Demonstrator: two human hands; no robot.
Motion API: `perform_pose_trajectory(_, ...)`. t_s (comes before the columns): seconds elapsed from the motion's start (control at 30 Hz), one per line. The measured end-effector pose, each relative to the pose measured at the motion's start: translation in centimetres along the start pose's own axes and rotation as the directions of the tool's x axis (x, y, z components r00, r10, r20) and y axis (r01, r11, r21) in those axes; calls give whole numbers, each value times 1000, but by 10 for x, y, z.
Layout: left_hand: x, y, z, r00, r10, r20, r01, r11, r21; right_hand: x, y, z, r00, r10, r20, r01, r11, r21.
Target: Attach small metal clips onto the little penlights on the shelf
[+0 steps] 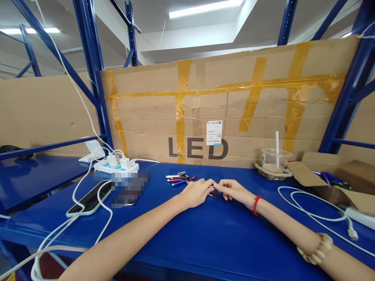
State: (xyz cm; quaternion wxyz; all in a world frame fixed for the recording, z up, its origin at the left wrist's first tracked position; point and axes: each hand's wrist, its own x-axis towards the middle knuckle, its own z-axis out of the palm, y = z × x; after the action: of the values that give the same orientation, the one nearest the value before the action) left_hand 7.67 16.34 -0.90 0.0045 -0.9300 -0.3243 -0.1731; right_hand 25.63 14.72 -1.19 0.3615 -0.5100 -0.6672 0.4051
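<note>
Over the middle of the blue table (187, 242), my left hand (197, 192) and my right hand (233, 190) meet at the fingertips. Both are closed in a pinch around something small and shiny, mostly hidden by the fingers. Just below the fingertips, a small red piece (213, 195) shows beside my left hand. Left of and behind that hand lie several slim pen-like metal cylinders with small clips: a silver one (173, 176), a red one (175, 180) and a blue one (179, 183). My right wrist wears a red band and a beaded bracelet.
At the left are a white power strip (101, 167) with chargers, a phone (91, 199) and loose white cables (76, 197). A plastic cup (271, 159) with a straw stands in a carton holder at the right. Near it are an open cardboard box (348, 199) and a coiled cable (310, 214). Cardboard (140, 125) walls the back.
</note>
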Motion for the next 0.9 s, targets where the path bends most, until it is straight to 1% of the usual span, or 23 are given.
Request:
perform_pose_trajectory(0.13,0,0,0,1000,12,7,-12,1000,15,0,-2,1,1000,8,17,-8,1000,-26)
perform_pose_trajectory(0.37,1,-2,3,1000,29,0,-29,998,51,4,1,-1,998,-16,64,19,999,-45)
perform_pose_trajectory(0.6,0,-1,1,999,38,12,-38,999,-1,0,-4,0,998,-3,68,8,997,-75)
perform_pose_trajectory(0.73,0,-1,1,999,38,21,-38,999,-32,2,0,-1,997,-24,73,29,997,-66)
perform_pose_trajectory(0.9,0,-1,0,998,56,15,-56,998,-34,4,3,-3,996,-21,86,25,998,-52)
